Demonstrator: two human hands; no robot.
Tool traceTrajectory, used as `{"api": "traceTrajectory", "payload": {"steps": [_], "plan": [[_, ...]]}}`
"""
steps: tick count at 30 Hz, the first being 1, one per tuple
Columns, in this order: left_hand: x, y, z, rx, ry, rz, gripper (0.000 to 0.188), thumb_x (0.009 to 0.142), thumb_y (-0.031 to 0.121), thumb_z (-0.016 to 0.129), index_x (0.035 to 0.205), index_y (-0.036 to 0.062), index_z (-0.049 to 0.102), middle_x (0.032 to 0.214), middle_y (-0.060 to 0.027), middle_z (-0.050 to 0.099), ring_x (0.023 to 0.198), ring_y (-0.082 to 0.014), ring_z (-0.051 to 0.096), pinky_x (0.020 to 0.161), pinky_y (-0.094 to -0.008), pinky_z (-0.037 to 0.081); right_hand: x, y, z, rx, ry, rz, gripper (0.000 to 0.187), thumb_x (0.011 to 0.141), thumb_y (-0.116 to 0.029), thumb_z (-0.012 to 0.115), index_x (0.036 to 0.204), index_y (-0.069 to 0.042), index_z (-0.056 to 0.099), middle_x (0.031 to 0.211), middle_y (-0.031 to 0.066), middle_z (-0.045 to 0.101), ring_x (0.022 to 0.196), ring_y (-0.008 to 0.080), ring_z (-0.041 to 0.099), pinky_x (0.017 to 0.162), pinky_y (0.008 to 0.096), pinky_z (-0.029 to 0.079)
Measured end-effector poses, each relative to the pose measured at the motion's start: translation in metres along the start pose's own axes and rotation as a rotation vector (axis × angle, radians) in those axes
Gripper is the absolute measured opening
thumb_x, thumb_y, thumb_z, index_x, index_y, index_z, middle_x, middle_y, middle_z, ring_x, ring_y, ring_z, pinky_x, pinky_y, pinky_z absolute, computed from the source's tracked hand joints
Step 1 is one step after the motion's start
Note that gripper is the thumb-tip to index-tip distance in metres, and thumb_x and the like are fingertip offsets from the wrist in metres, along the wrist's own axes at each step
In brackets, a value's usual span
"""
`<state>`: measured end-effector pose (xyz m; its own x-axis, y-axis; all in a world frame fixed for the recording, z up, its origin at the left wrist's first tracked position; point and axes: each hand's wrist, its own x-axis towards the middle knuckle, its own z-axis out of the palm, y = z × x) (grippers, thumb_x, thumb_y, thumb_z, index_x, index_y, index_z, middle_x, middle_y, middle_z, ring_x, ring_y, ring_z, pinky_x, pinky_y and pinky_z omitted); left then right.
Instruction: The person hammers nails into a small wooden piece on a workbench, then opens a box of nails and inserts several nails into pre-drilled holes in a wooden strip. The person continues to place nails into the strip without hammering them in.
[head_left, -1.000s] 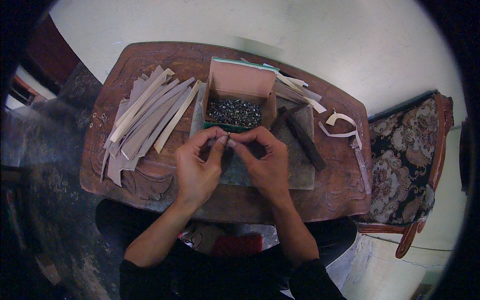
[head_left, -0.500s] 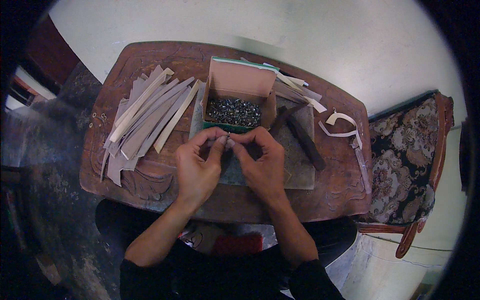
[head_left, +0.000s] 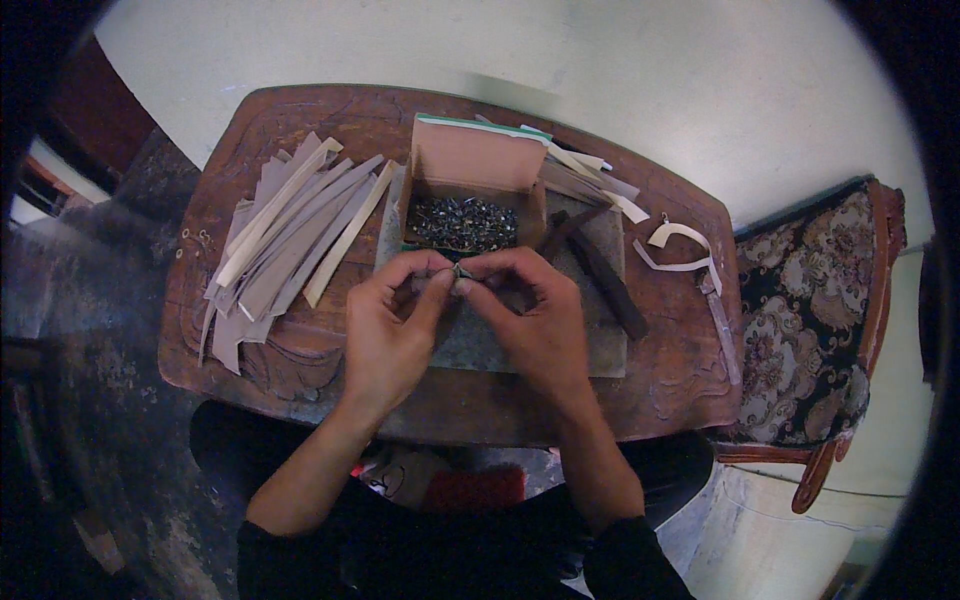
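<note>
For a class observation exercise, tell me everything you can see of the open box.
The box looks like cardboard, brownish inside, with green trim along the top of its lid. It stands upright on a grey board, its lid raised at the far side. Many small metallic pieces cover its bottom. The left hand and right hand are at its near side; whether they touch it is unclear.

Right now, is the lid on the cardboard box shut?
No, the lid stands raised at the back, so the small metal pieces inside the cardboard box show.
</note>
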<state>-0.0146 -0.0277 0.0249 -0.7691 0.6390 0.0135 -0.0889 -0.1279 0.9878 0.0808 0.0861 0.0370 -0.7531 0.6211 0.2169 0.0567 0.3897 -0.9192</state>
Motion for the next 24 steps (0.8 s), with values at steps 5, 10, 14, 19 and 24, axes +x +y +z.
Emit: {"api": "traceTrajectory", "payload": {"steps": [5,10,14,19,24], "plan": [[-0.002,-0.006,-0.001,0.132,-0.007,0.055,0.009,0.093,0.002,0.061,0.101,-0.0021,0.065,0.087,-0.0006,0.064,0.078,-0.0043,0.056,0.067,-0.021,0.045,-0.003,0.002,0.003,-0.002,0.016,-0.029,0.014,0.079,-0.004,0.075,0.091,0.0,0.069,0.089,0.0115,0.068,0.084,0.0199,0.068,0.077,0.0312,0.053],[-0.004,-0.004,0.003,0.111,0.018,0.058,0.008,0.093,0.002,0.061,0.099,-0.0023,0.065,0.086,0.0,0.064,0.077,-0.0045,0.055,0.068,-0.0222,0.045,-0.003,-0.002,0.003,0.006,0.02,-0.031,0.012,0.079,-0.001,0.074,0.088,0.002,0.067,0.089,0.0125,0.068,0.085,0.0207,0.069,0.077,0.0308,0.054],[-0.004,-0.006,0.002,0.104,0.014,0.061,0.008,0.093,0.001,0.061,0.098,-0.0024,0.065,0.085,0.0007,0.063,0.077,-0.0041,0.054,0.067,-0.0217,0.044,-0.004,0.002,0.003,-0.011,0.009,-0.04,0.012,0.079,0.0,0.074,0.087,0.003,0.067,0.089,0.0127,0.068,0.085,0.0209,0.069,0.078,0.0306,0.054],[-0.005,-0.011,0.002,0.112,0.022,0.015,0.008,0.093,0.0,0.061,0.099,-0.0023,0.065,0.087,-0.0003,0.064,0.08,-0.0056,0.056,0.072,-0.0223,0.045,-0.006,0.005,0.006,0.022,0.04,-0.029,0.011,0.079,0.0,0.073,0.087,0.003,0.066,0.089,0.0129,0.068,0.084,0.0212,0.069,0.077,0.0306,0.054],[-0.005,-0.009,0.002,0.102,0.001,-0.01,0.009,0.094,0.0,0.059,0.101,-0.0027,0.065,0.092,-0.0034,0.068,0.088,-0.0085,0.061,0.081,-0.0236,0.049,-0.007,0.005,0.011,0.032,0.062,-0.032,0.01,0.079,0.0,0.073,0.086,0.003,0.066,0.088,0.013,0.068,0.083,0.0203,0.069,0.076,0.0305,0.054]]}}
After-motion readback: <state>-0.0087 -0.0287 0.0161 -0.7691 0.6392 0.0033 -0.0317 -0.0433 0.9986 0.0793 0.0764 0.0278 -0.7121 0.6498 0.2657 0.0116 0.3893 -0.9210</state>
